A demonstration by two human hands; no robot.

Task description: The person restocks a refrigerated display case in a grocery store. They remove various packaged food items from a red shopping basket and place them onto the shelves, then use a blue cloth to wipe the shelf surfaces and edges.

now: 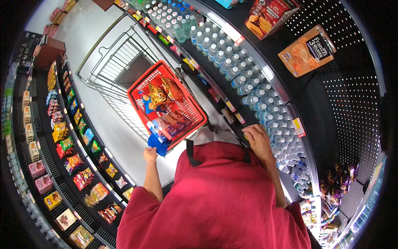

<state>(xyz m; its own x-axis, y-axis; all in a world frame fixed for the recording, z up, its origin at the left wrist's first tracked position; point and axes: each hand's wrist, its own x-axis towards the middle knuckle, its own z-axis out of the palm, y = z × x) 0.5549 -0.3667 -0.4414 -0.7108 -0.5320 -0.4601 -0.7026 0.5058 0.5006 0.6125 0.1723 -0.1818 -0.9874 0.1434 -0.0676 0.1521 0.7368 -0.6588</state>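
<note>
My left hand grips the end of a blue packet at the near left corner of a red plastic basket. Inside the basket are a gold snack bag, a red and gold bag, a blue packet and a multipack of purple and brown packs. The basket sits on the near end of a wire shopping cart. On the other side, my right hand is beside the edge of the right shelf, fingers curled; whether something is inside them is hidden.
Water bottles in rows fill a shelf at the right, with a boxed Franzzi snack and a red cracker box above. Shelves of snack bags and boxes line the left. Pale floor runs between them.
</note>
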